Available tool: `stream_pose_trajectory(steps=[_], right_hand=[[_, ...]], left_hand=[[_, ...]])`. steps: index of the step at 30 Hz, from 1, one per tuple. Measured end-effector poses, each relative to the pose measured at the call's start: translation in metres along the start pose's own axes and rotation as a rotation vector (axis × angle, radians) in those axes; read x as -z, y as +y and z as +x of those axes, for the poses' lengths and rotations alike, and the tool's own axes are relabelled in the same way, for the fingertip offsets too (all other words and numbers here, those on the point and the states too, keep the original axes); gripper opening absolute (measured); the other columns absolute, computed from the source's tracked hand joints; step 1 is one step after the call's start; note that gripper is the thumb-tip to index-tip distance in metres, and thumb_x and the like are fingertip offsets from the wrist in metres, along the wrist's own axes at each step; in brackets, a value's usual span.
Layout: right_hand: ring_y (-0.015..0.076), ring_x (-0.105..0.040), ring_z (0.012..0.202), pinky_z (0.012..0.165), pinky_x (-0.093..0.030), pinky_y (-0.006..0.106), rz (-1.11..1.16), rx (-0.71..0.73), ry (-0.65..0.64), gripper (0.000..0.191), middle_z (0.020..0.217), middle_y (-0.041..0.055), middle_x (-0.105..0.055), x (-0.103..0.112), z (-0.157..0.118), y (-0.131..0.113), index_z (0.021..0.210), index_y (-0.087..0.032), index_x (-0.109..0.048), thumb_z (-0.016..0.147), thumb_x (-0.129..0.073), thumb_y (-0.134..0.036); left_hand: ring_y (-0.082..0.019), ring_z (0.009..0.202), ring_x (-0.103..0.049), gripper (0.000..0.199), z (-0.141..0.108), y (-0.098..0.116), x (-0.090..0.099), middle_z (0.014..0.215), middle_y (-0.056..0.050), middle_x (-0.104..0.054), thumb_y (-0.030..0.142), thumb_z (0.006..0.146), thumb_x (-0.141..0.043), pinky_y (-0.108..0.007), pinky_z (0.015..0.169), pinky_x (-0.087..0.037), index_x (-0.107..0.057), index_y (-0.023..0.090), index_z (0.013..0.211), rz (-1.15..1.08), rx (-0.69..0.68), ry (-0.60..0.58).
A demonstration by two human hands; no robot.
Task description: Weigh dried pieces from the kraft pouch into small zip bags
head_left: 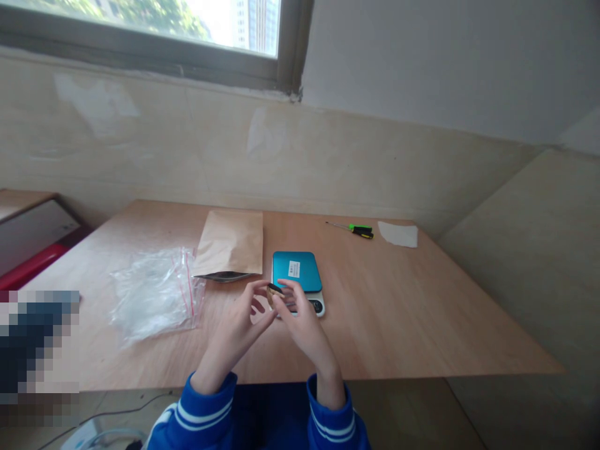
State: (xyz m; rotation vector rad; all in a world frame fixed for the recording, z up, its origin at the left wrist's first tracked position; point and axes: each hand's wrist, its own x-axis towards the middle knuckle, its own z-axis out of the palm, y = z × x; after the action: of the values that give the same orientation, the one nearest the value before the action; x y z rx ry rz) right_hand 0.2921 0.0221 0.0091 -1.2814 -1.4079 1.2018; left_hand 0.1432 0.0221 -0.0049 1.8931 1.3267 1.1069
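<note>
Between the fingertips of both hands is a small round piece, tan with a dark top (274, 291); its kind I cannot make out. My left hand (247, 319) grips it from the left with thumb and fingers. From the right, my right hand (300, 319) pinches it too. Both hands are in front of a kitchen scale (304, 273) with a blue top plate and a white label, and they hide part of its display side. Behind my left hand lies a brown kraft paper bag (234, 244), its dark mouth facing me and slightly parted.
Clear zip bags (152, 297) with red seal strips lie in a pile at the left. Two screwdrivers (359, 230), green and black, rest near the back edge beside a torn piece of white paper (398, 235). The wooden table (422, 325) meets the wall below a window.
</note>
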Motion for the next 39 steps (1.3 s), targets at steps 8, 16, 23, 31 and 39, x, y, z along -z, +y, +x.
stream_pose_trajectory(steps=[8, 16, 23, 31, 39], right_hand=[[0.0213, -0.063, 0.089, 0.078, -0.053, 0.036, -0.163, 0.041, 0.345, 0.047, 0.110, 0.0119, -0.062, 0.011, 0.030, 0.024, 0.121, -0.018, -0.049, 0.082, -0.058, -0.042], [0.0277, -0.057, 0.102, 0.090, -0.045, 0.045, -0.494, 0.148, 0.520, 0.028, 0.102, 0.0137, -0.065, 0.021, 0.053, 0.040, 0.108, -0.017, -0.057, 0.083, -0.049, -0.026], [0.0314, -0.042, 0.127, 0.104, -0.037, 0.051, -0.526, 0.178, 0.439, 0.045, 0.131, 0.0175, -0.051, 0.026, 0.031, 0.039, 0.125, -0.017, -0.052, 0.082, -0.055, -0.031], [0.0240, -0.059, 0.113, 0.094, -0.049, 0.040, -0.207, 0.229, 0.258, 0.029, 0.119, 0.0103, -0.064, 0.047, -0.002, 0.001, 0.110, -0.021, -0.062, 0.093, -0.046, -0.039], [0.0232, -0.062, 0.109, 0.092, -0.050, 0.037, -0.136, 0.284, 0.296, 0.028, 0.112, 0.0088, -0.068, 0.044, -0.008, -0.011, 0.104, -0.021, -0.065, 0.094, -0.046, -0.040]], left_hand=[[-0.019, 0.095, -0.064, 0.047, 0.000, -0.022, 0.016, 0.120, -0.009, -0.061, 0.040, 0.089, -0.054, -0.036, 0.079, -0.054, -0.044, 0.025, 0.132, 0.099, -0.005, 0.093], [-0.028, 0.112, -0.055, 0.032, -0.004, -0.053, 0.047, 0.114, -0.011, -0.062, 0.037, 0.089, -0.044, -0.048, 0.101, -0.041, -0.056, 0.021, 0.114, 0.337, 0.064, 0.372], [-0.028, 0.113, -0.056, 0.032, -0.009, -0.071, 0.056, 0.117, -0.012, -0.063, 0.033, 0.089, -0.042, -0.047, 0.099, -0.043, -0.057, 0.019, 0.114, 0.389, 0.069, 0.407], [-0.028, 0.117, -0.053, 0.034, 0.006, -0.082, 0.059, 0.120, -0.013, -0.060, 0.030, 0.087, -0.044, -0.046, 0.103, -0.040, -0.055, 0.017, 0.116, 0.426, 0.035, 0.364], [-0.033, 0.119, -0.051, 0.039, 0.038, -0.099, 0.061, 0.123, -0.017, -0.058, 0.020, 0.077, -0.048, -0.050, 0.100, -0.039, -0.052, 0.014, 0.116, 0.586, 0.092, 0.326]])
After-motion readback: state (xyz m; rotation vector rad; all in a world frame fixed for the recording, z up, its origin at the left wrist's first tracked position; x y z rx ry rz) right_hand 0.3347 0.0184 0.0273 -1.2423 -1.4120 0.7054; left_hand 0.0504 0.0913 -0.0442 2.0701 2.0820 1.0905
